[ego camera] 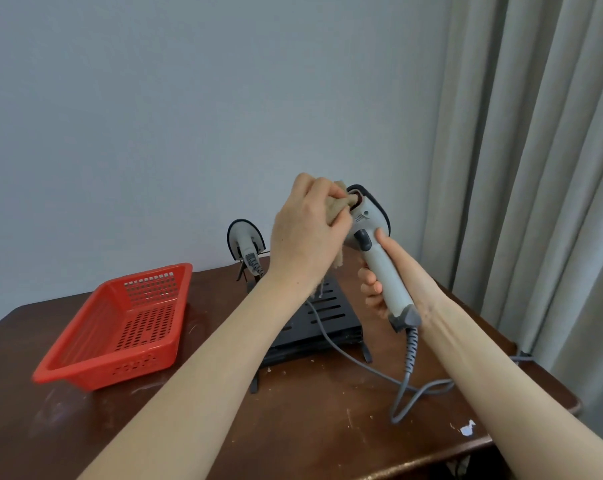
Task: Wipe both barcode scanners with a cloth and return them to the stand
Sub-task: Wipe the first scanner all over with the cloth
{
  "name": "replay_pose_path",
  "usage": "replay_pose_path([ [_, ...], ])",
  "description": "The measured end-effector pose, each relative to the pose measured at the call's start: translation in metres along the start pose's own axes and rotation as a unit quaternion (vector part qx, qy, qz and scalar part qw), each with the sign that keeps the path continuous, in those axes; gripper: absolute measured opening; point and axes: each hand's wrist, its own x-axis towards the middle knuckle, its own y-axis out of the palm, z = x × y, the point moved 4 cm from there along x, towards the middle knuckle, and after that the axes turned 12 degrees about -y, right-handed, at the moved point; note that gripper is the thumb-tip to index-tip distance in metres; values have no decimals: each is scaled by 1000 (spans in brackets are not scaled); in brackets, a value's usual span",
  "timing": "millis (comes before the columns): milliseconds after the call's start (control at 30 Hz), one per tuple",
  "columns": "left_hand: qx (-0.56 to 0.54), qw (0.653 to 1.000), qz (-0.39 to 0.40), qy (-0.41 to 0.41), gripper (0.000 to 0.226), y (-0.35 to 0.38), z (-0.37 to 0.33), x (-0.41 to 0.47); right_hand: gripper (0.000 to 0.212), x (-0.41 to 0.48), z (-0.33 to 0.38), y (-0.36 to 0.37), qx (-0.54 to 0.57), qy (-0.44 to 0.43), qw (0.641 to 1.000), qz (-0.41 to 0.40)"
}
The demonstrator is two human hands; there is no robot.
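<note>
My right hand [379, 282] grips the handle of a grey-white barcode scanner [374, 233], held upright above the black stand [331, 317]. My left hand [305, 226] holds a bunched beige cloth [95, 202] pressed against the scanner's window at the head. A frayed end of the cloth hangs below my left palm. The second scanner [246, 239] sits on the stand's back left, head up. Grey cables [407, 379] run from both scanners across the table.
A red perforated plastic basket [120, 327] stands on the dark wooden table [293, 427] to the left of the stand. A wall is close behind, and grey curtains [535, 168] hang at the right past the table edge.
</note>
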Motion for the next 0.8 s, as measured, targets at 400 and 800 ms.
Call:
replay_pose_path([
  [400, 0, 999, 11, 39, 18, 2, 2, -5, 44, -2, -2, -3, 9, 14, 1000, -5],
  [800, 39, 998, 37, 20, 17, 3, 8, -5, 44, -3, -1, -8, 0, 11, 1000, -13],
])
